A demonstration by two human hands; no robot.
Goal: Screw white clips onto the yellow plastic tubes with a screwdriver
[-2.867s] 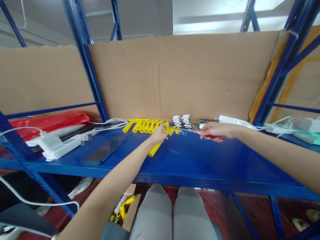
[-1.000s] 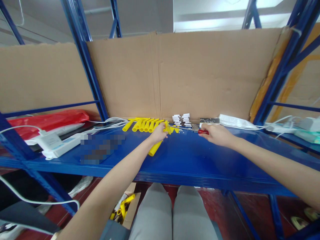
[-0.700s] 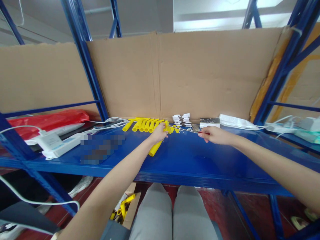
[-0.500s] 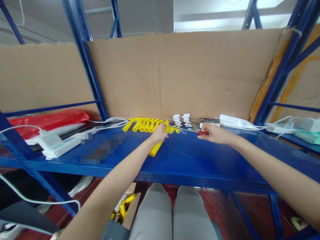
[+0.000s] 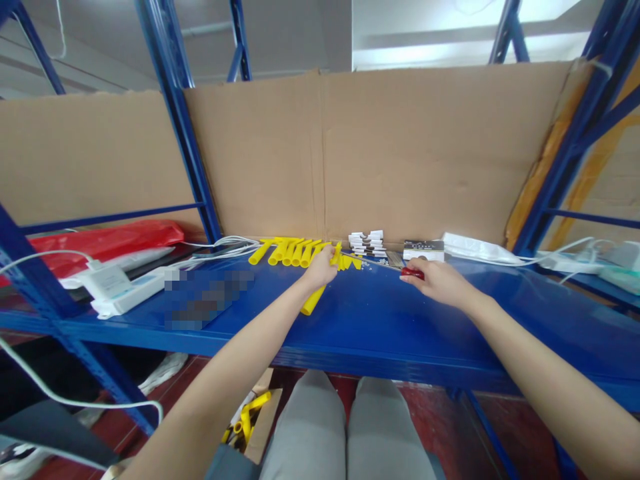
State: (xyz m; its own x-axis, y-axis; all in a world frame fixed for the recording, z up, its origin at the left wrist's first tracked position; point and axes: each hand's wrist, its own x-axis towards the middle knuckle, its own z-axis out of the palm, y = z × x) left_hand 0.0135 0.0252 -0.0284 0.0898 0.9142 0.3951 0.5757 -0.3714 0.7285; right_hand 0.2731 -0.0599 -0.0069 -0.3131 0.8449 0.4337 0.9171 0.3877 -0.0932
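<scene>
Yellow plastic tube point(image 5: 313, 301) sits over the blue shelf point(image 5: 390, 320), left hand point(image 5: 321, 268) closed round its far end; the right hand point(image 5: 443, 281) grips a red-handled screwdriver point(image 5: 412, 273) pointed there; an off-axis push could make it slip and jab the left hand.

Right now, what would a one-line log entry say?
left hand: holding yellow part | right hand: holding red-handled screwdriver | shaft: pointing toward left hand

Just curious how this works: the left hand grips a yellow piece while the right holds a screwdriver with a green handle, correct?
Not quite: the head view shows the screwdriver handle is red. The right hand does hold it, and the left hand grips a yellow piece.
</scene>
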